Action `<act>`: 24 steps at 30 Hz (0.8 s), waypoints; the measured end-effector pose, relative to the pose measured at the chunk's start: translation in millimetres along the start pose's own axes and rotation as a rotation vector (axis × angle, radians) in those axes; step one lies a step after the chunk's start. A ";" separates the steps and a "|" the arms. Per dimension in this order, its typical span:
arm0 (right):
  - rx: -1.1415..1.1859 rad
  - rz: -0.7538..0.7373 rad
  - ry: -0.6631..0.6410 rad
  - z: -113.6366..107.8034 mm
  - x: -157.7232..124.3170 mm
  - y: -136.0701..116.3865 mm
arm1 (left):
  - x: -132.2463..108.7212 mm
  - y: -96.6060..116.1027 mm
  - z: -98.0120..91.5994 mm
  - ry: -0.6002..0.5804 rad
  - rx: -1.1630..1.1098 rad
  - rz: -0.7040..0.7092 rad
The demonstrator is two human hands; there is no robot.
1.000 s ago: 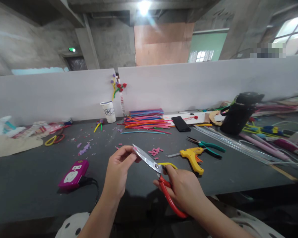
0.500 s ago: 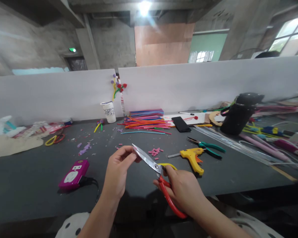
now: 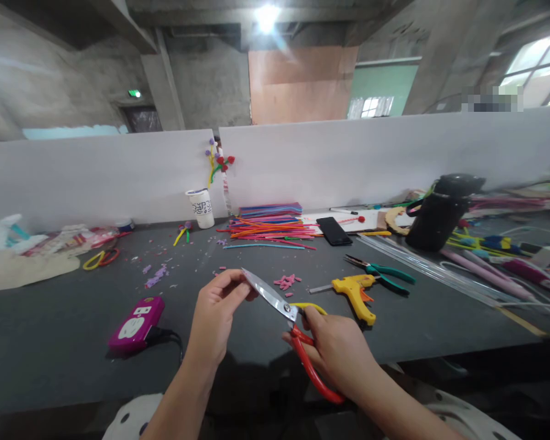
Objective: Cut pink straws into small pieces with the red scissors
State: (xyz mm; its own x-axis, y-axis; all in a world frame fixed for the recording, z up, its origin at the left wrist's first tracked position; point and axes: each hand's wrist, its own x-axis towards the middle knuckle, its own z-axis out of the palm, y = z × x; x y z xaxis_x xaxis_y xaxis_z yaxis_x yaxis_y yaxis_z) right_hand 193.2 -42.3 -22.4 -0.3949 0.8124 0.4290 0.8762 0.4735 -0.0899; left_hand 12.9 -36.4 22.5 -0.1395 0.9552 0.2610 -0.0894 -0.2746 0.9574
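Right hand (image 3: 339, 342) grasping one pair scissors (image 3: 269, 295); left hand (image 3: 217, 308) pinched at tips, contents unclear; one glue gun (image 3: 356, 297) nearby.

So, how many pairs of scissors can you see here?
2, it seems: the held scissors in the right hand, and the loose pair, blades unclear, lying by the beige sheet at left. More may be hidden.

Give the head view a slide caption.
Right hand holds scissors toward the left hand; pink bits and a glue gun lie on the table.
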 end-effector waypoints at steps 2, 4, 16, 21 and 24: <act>-0.009 0.001 0.001 -1.1 0.9 0.4 | 0.5 0.5 -1.3 0.006 0.028 0.001; -0.004 0.003 0.011 -1.9 1.4 0.8 | 1.0 0.4 -2.3 0.019 0.040 -0.003; 1.136 0.351 -0.079 -11.8 22.5 -0.3 | -7.9 -13.1 20.1 -0.365 -0.121 -0.315; 1.403 0.399 -0.204 -17.2 27.4 -2.1 | -13.2 -17.7 26.3 -0.514 -0.168 -0.439; 1.410 0.407 -0.233 -17.6 25.9 -1.9 | -13.3 -18.8 26.9 -0.539 -0.126 -0.441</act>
State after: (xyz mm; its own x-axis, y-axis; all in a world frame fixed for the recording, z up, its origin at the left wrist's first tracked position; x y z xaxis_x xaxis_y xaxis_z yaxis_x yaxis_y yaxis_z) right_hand 186.1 -28.1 4.7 -0.3476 0.9373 0.0233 0.0051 0.0268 -0.9996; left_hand 43.0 -41.0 4.3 0.4406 0.8930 -0.0918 -0.1436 0.1711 0.9747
